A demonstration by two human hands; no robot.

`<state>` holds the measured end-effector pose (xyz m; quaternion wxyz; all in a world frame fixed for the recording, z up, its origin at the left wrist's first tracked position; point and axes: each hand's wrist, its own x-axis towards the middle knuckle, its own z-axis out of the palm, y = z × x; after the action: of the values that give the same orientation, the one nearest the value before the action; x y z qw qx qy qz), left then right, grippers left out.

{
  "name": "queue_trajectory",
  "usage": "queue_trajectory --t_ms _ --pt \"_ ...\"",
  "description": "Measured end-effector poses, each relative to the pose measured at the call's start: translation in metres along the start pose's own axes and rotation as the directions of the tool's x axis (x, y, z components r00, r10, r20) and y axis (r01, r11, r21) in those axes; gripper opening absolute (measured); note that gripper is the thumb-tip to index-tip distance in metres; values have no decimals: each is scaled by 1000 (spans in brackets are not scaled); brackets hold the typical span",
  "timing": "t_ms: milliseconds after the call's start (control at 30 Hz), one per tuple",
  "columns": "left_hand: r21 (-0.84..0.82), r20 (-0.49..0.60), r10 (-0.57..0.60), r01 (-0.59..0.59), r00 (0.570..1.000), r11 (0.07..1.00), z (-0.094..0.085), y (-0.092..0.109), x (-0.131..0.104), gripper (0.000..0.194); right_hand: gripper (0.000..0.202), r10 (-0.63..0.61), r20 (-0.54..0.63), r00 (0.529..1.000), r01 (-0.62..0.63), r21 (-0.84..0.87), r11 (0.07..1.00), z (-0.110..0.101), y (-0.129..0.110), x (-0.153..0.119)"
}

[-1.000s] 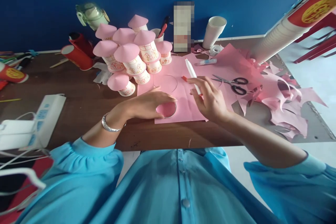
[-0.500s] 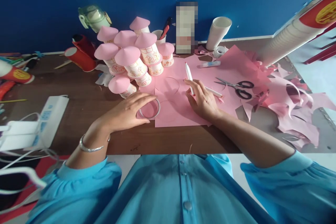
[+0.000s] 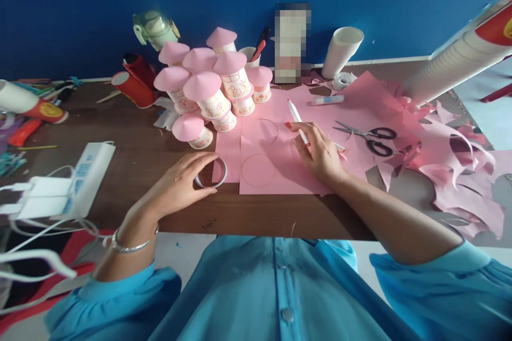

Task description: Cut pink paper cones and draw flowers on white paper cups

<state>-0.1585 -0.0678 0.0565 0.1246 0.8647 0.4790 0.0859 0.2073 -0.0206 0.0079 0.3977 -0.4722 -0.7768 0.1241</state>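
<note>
Loosely between the fingers (image 3: 198, 162) of the left hand (image 3: 173, 183), a white ring (image 3: 224, 175).

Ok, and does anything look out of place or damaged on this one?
The pink scraps look untidy: ragged offcuts with curved cut-outs, strewn over the right end of the table, beyond the scissors. I see no spill.

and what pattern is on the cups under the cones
The cups carry red-orange line drawings, flowers among them, clearest in the head view.
</note>
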Motion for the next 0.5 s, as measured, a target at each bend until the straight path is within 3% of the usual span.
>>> queue_trajectory --t_ms 167,300,500 --pt "-18 -153 35 -38 988 999 1 17 11 75 31 119 -47 992 -104 252 962 -6 -1 -1" --pt "87 -93 22 -14 995 996 -7 22 12 68 23 159 -30 987 -145 275 951 -9 -1 0" --pt "138 -93 -172 184 981 973 -8 -14 -18 62 24 194 24 981 -194 215 957 -14 2 1"
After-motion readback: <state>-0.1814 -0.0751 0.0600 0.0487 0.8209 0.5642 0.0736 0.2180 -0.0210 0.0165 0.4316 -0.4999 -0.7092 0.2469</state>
